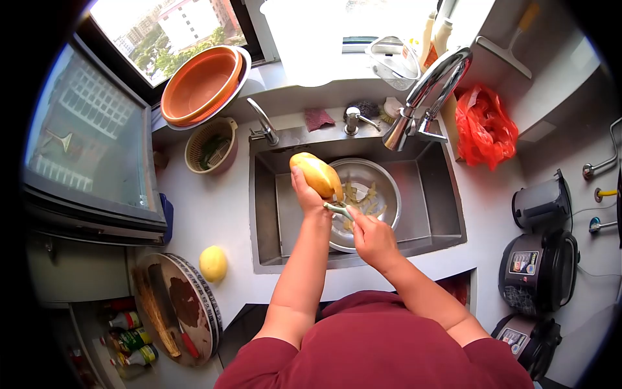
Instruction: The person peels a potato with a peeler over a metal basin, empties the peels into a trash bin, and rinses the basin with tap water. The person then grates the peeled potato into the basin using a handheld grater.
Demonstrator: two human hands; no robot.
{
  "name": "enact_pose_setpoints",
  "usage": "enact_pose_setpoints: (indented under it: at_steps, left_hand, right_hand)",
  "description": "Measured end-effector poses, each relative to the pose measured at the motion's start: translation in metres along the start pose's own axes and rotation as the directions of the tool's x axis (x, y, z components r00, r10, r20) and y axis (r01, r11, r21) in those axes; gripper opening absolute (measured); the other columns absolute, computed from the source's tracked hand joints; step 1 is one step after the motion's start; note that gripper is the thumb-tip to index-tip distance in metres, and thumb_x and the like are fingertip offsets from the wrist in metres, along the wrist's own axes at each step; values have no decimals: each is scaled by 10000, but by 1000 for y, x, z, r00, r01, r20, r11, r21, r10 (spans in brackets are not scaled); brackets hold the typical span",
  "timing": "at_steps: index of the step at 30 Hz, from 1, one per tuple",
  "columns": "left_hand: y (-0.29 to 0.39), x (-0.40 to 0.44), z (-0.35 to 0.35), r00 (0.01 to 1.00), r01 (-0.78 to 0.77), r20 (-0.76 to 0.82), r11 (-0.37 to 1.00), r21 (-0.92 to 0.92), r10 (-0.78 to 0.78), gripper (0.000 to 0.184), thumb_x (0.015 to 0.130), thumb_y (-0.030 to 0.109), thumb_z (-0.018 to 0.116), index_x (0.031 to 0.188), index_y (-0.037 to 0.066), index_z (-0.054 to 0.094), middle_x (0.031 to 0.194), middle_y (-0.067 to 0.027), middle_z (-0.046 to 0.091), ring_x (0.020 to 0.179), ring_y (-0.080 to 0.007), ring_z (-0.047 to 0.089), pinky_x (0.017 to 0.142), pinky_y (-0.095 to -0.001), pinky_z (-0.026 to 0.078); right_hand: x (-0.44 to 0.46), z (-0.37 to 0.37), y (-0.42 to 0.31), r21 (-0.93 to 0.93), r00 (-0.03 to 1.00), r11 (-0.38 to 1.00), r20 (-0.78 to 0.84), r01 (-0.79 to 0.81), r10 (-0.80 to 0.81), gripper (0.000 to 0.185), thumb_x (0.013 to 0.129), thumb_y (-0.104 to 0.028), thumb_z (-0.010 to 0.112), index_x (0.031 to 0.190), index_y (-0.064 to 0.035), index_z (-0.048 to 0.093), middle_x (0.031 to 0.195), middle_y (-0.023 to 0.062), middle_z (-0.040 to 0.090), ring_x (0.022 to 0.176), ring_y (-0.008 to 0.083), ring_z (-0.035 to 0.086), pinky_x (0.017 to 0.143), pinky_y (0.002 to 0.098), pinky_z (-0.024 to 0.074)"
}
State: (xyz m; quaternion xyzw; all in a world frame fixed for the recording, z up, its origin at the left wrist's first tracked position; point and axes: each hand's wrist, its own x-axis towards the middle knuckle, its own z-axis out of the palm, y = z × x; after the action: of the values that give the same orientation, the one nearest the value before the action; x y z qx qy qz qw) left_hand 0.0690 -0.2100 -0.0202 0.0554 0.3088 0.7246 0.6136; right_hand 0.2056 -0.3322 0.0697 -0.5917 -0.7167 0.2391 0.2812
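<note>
Above peelings, oblong yellow potato [315,175].

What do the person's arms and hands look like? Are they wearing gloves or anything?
No gloves: the left hand and right hand are both bare. The dark red top has short sleeves, left and right, plain with no pattern showing, so the forearms are bare too. I see no watch or bracelet. The fingernails are too small to make out.
</note>
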Motion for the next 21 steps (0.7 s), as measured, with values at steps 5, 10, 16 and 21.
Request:
enact_pose_setpoints:
  at_steps: [5, 10, 16, 21]
  left_hand:
    - [19, 12, 8, 996, 73, 49, 993, -90, -69, 538, 890, 539, 506, 1238, 133, 441, 1131, -39, 546, 1041, -228, 548, 879, -423, 472]
    - [30, -21, 12, 976, 198, 105, 980, -34, -193, 529, 874, 580, 489, 1194, 158, 500, 1106, -36, 582, 1012, -228, 574, 875, -421, 475]
    - [29, -56, 17, 939, 268, 209, 962, 56, -274, 523, 896, 515, 497, 1216, 102, 484, 1113, -66, 584, 1026, -232, 584, 886, -409, 488]
    - [36, -53, 5, 952, 210, 200, 969, 128, -233, 539, 891, 539, 479, 1232, 121, 482, 1142, -76, 577, 1039, -250, 580, 886, -424, 493]
  right_hand:
    - [5, -12, 12, 184, 991, 979, -83, -91, 108, 359, 878, -170, 536, 1230, -102, 555, 947, 177, 639, 849, 339, 624, 756, 387, 495]
    - [22, 15, 51, 585, 948, 790, -108, -183, 299, 432, 837, -218, 667, 1206, -37, 534, 1012, 139, 647, 931, 211, 628, 813, 311, 487]
    - [51, 18, 23, 751, 957, 628, 16, -202, 289, 531, 737, -9, 750, 1196, -14, 484, 1001, 65, 576, 900, 126, 567, 802, 258, 509]
    - [49, 27, 31, 763, 958, 610, 41, -214, 284, 522, 740, -22, 748, 1197, -19, 494, 1011, 74, 590, 920, 140, 579, 800, 262, 503]
